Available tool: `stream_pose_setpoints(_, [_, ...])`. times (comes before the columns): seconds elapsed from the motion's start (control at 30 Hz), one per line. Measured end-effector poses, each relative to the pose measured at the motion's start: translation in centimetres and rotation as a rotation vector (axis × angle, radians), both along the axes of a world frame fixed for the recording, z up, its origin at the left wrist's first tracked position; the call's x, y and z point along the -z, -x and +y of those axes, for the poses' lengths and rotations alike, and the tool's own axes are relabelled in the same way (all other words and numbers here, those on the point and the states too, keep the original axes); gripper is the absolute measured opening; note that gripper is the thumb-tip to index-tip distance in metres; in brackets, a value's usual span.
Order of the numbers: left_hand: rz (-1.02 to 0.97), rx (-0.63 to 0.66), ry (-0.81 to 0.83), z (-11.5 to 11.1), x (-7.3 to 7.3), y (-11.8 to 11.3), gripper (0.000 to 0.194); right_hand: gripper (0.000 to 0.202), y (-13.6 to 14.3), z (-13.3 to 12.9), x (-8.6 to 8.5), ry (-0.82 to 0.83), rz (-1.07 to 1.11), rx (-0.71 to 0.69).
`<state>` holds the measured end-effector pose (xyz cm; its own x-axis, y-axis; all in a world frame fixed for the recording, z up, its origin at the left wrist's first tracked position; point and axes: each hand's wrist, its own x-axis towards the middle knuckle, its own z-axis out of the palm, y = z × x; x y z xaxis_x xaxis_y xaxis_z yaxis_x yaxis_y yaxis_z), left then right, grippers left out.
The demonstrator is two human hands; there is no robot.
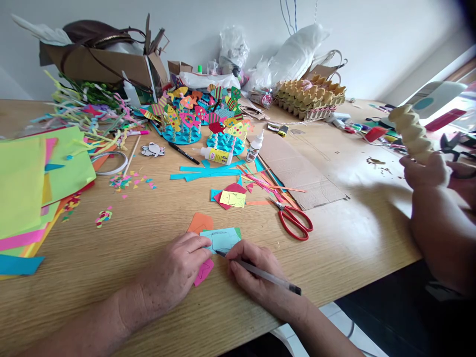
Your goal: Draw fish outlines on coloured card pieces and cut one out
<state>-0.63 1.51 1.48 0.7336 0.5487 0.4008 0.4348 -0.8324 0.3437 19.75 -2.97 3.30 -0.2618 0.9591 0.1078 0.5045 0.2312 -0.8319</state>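
Note:
My right hand [256, 272] is closed around a clear-barrelled pen [269, 278] with a black end cap. Its tip meets the lower edge of a small light blue paper [226, 239] with dark drawn lines. My left hand [174, 263] has its fingers bent together on the paper's left end, holding it against the table. An orange paper piece [201, 223] and a pink one with a drawn line [204, 272] lie partly under that hand. A bit of green shows behind the blue paper. Beyond it, a yellow paper with a fish drawing [233, 199] rests on magenta and blue pieces.
Red-handled scissors [296, 223] lie right of the papers, near cardboard [297, 168]. Glue bottles [255, 146] stand and lie before colourful paper fish [189, 119]. Paper sheets [22, 183] fill the left. At right, another person's hand [426, 171] holds an egg-carton strip [411, 131].

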Motion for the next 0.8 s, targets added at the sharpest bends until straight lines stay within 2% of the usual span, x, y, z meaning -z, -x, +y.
stream_pose_setpoints(0.8, [-0.032,0.001,-0.013,0.05,0.37,-0.03,0.027,0.013,0.10,0.02,0.00,-0.054,-0.006,0.007])
